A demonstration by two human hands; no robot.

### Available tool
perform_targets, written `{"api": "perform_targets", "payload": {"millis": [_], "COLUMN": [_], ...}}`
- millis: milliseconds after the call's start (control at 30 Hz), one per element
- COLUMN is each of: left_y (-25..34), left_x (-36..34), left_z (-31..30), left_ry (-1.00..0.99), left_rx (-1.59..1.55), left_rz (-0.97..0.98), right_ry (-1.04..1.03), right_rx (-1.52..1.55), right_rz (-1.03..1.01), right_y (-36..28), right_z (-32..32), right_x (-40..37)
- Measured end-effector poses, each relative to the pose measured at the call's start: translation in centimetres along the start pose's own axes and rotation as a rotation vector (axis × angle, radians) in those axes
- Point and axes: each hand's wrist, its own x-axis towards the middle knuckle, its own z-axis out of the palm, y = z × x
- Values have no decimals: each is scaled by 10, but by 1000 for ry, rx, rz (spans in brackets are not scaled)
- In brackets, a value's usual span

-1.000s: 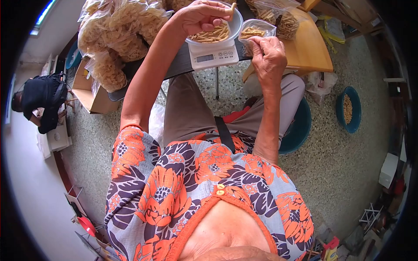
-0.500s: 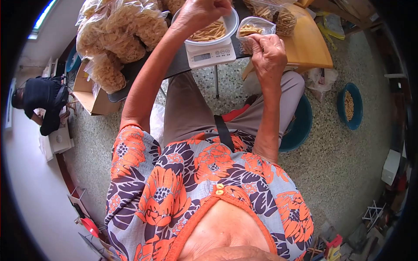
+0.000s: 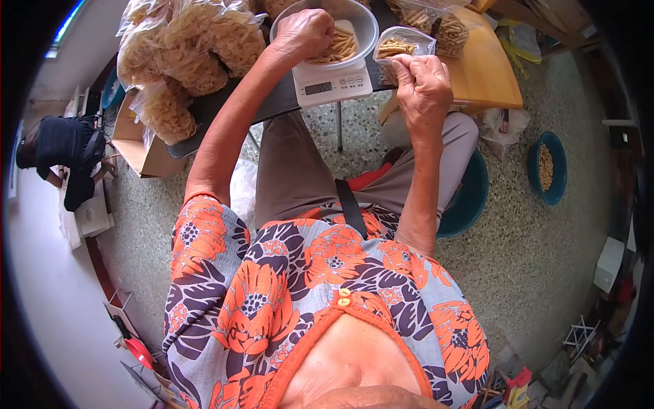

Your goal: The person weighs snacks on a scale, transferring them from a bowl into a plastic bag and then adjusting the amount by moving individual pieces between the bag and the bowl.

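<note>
Over a translucent bowl (image 3: 368, 49) of thin brown stick snacks (image 3: 344, 46), my left hand (image 3: 304, 34) bends down with fingers curled together at the sticks; its fingertips are partly hidden. The bowl rests on a white digital scale (image 3: 334, 86) with a lit display too small to read surely. To the right of the bowl, my right hand (image 3: 424, 82) pinches the edge of a clear plastic bag (image 3: 424, 46). The bag is open at the top and holds similar sticks.
Clear bags of pale curly snacks (image 3: 194, 58) pile up on the dark table (image 3: 276, 102). More stick bags (image 3: 449, 35) lie by a wooden stool (image 3: 487, 75). Teal basins (image 3: 555, 184) stand on the floor, beside a cardboard box (image 3: 129, 140) leftward. Another person (image 3: 65, 153) bends at far left.
My left hand has come down and left from above the bowl's far side into the bowl. My right hand and its bag have shifted only slightly.
</note>
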Motion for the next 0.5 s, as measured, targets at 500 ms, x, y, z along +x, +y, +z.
{"api": "perform_targets", "payload": {"millis": [500], "left_y": [32], "left_x": [-7], "left_z": [-34], "left_ry": [-384], "left_rx": [-1573], "left_rz": [-84], "right_ry": [-6], "right_rx": [-6], "right_rz": [-13], "right_y": [-1], "right_z": [2], "right_x": [-1]}}
